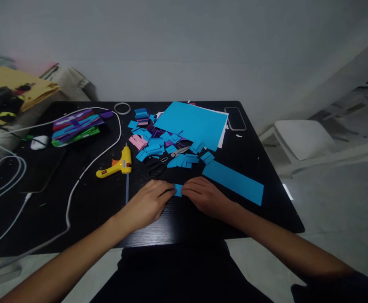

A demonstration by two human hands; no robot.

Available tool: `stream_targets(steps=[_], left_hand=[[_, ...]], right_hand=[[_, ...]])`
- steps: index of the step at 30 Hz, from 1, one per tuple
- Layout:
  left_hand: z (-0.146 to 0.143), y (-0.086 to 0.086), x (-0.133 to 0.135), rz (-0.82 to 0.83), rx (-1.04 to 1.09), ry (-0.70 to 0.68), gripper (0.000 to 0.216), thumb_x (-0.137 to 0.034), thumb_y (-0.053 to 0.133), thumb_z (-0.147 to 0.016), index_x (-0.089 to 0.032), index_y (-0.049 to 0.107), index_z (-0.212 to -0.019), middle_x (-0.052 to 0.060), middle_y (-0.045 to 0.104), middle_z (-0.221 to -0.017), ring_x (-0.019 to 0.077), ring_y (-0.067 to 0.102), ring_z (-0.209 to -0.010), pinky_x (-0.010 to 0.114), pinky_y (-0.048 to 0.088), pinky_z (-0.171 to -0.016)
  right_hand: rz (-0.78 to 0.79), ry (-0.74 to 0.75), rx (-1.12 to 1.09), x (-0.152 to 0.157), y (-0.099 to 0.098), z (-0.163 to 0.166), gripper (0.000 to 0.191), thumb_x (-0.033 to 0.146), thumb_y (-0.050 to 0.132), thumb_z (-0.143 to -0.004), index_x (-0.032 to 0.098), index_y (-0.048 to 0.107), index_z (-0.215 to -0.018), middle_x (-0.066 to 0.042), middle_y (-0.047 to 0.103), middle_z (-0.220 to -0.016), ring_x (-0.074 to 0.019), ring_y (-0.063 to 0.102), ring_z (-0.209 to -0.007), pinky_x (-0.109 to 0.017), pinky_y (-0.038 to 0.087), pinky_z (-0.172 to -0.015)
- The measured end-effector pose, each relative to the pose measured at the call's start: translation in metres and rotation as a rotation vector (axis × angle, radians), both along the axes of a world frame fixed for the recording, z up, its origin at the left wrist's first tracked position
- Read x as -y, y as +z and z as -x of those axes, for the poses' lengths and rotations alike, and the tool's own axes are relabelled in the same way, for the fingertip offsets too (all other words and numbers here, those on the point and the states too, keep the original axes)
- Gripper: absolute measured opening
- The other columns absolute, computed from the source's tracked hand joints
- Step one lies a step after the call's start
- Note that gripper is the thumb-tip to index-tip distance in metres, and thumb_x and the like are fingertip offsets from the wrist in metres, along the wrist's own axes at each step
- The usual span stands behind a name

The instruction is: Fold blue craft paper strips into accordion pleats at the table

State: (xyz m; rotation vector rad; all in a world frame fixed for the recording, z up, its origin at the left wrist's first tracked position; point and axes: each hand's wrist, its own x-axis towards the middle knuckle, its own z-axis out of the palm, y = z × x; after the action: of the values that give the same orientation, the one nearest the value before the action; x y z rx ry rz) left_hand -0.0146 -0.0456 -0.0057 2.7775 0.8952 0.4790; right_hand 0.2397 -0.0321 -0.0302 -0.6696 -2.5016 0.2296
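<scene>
Between my two hands is a small piece of blue paper [178,190], low over the front part of the black table. My left hand [155,198] is closed on its left end, and my right hand [203,195] grips the right end. Fingers cover both ends of the piece. Just beyond my hands lie scissors [158,166] with dark handles, their blades among small blue paper pieces [154,147]. A long blue paper strip [234,182] rests to the right of my right hand.
Left of the pile lies a yellow glue gun [117,165] with a glue stick below it. A white cable [92,162] curves across the table [86,223]. Large blue sheets [193,122], a phone [235,118], a tape roll [122,108] and bundled coloured strips [75,126] lie farther back.
</scene>
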Motion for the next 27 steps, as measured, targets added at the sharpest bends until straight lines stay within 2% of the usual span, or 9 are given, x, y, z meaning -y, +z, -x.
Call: stream_targets(steps=[6, 15, 27], left_hand=[[0.011, 0.002, 0.002, 0.099, 0.024, -0.014, 0.052, -0.001, 0.047, -0.092, -0.015, 0.057, -0.141, 0.014, 0.068, -0.130, 0.0278, 0.063, -0.121, 0.049, 0.055, -0.102], [0.014, -0.004, 0.000, 0.118, 0.001, -0.043, 0.057, 0.004, 0.049, -0.085, -0.013, 0.060, -0.138, 0.015, 0.064, -0.142, 0.0307, 0.053, -0.140, 0.054, 0.050, -0.111], [0.018, -0.009, 0.000, 0.181, 0.010, -0.035, 0.066, 0.006, 0.046, -0.083, -0.019, 0.056, -0.143, 0.010, 0.062, -0.148, 0.0268, 0.053, -0.141, 0.053, 0.047, -0.115]], right_hand=[[-0.005, -0.020, 0.064, 0.008, 0.003, -0.001, 0.030, 0.001, 0.051, -0.095, 0.009, 0.069, -0.118, -0.013, 0.074, -0.114, -0.0251, 0.065, -0.108, -0.041, 0.056, -0.095], [0.010, -0.032, 0.158, 0.016, 0.008, 0.000, 0.037, 0.001, 0.050, -0.095, 0.007, 0.066, -0.127, -0.016, 0.070, -0.127, -0.0285, 0.063, -0.121, -0.045, 0.056, -0.102], [0.011, -0.015, 0.242, 0.018, 0.013, 0.000, 0.040, 0.000, 0.048, -0.093, 0.005, 0.065, -0.130, -0.017, 0.070, -0.131, -0.0303, 0.062, -0.126, -0.047, 0.055, -0.105]])
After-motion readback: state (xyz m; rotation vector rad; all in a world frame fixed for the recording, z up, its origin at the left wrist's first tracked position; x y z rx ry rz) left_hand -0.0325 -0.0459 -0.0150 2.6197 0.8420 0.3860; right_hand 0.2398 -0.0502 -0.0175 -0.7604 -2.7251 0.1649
